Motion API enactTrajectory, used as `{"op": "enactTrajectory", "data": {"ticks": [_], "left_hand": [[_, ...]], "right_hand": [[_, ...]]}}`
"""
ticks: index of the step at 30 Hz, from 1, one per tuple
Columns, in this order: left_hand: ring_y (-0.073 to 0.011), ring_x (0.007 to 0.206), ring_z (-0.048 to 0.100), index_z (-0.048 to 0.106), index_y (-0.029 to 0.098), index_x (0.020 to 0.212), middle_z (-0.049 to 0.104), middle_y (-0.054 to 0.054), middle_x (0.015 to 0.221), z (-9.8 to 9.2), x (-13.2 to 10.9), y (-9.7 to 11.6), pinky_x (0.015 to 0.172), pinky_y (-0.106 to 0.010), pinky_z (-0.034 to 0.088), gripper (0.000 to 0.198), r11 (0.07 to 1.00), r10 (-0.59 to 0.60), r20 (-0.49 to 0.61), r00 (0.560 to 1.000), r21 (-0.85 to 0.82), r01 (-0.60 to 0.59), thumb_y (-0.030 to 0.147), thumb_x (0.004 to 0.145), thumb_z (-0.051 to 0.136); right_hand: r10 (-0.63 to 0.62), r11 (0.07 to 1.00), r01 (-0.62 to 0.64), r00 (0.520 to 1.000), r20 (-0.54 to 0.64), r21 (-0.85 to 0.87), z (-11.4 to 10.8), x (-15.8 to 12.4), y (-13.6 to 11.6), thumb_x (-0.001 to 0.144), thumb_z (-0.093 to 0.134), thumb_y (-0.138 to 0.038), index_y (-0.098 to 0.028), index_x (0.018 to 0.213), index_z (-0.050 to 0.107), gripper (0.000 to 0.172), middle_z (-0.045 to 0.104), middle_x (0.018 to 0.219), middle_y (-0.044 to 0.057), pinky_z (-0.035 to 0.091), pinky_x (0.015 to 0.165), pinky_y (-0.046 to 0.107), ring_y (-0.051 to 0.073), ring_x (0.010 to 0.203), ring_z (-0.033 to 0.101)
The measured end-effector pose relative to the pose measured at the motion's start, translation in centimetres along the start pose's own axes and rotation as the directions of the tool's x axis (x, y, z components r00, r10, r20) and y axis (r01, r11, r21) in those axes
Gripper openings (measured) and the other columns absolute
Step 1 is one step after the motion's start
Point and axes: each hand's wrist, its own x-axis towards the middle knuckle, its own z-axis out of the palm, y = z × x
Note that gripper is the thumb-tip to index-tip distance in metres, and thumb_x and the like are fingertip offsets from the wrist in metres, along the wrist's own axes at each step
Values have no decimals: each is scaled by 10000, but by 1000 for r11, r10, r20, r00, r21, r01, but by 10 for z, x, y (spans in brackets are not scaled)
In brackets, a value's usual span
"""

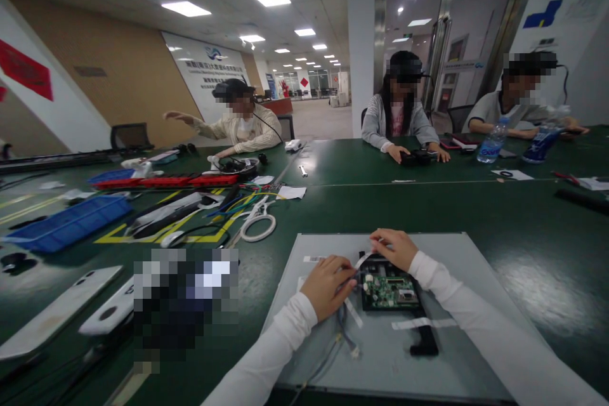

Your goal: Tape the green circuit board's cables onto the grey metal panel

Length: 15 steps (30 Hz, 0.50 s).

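A grey flat panel [323, 368] lies on the table before me, with a green circuit board [387, 290] in a black bracket [423, 330] on top. My left hand [328, 285] is closed at the board's left edge, its fingertips on a bundle of thin grey cables [341, 317] that runs down the panel. Above the board, my right hand [394, 248] pinches one end of a white tape strip [364, 259], which reaches toward my left fingertips. White tape [404, 325] also crosses the bracket's lower arm. A loose white connector [354, 351] lies below.
Phones [57, 311], a blue tray [71, 222], a white ring-shaped part [257, 228] and tangled wires occupy the left side. A wrench [303, 170] lies farther back. Several people wearing headsets sit across the table, near water bottles [493, 141].
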Motion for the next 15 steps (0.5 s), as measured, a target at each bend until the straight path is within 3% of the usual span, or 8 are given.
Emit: {"op": "enactTrajectory", "data": {"ticks": [10,15], "left_hand": [[-188,889,477,588,188,931,535,-62,937,1,0,0,781,-344,390,255,1000,-27,-16,1000,-6,27,270,851,360],[-186,886,478,574,192,964,540,-63,930,-1,0,0,766,-332,397,264,1000,-13,-22,1000,-7,13,273,858,346]], "right_hand": [[18,985,-40,991,-130,-169,-2,3,5,810,433,-284,-207,758,579,173,592,654,-5,362,907,318,122,667,571],[-70,992,52,983,-168,-111,-4,1,2,814,418,-251,-208,821,582,170,626,735,14,370,922,324,151,857,582]]}}
